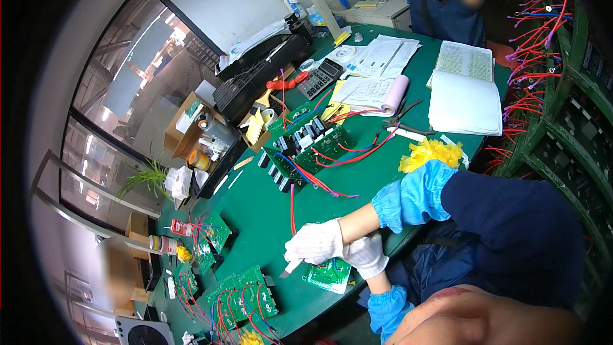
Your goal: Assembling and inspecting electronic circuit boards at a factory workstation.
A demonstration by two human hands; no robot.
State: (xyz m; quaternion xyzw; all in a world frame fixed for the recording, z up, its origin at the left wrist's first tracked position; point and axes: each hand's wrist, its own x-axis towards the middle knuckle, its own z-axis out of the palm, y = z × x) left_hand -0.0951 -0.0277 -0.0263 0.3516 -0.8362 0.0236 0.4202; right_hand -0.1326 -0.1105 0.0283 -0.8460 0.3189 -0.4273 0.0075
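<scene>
My right hand, in a white knit glove, is closed on a slim pale tool with a flat grey tip, perhaps a blade. A red wire with a purple end rises from behind these fingers; whether they grip it is unclear. My left hand, gloved too, is behind my right wrist, and its fingers are hidden. Beneath both hands a small green circuit board lies near the table edge. Farther off stands a larger circuit board assembly with black parts and red and blue wires.
More wired boards lie at the lower left of the green table. Yellow pieces are heaped near my right sleeve. Papers, a calculator and a keyboard lie farther back. A green rack with hanging wires stands right; another person is beyond the table.
</scene>
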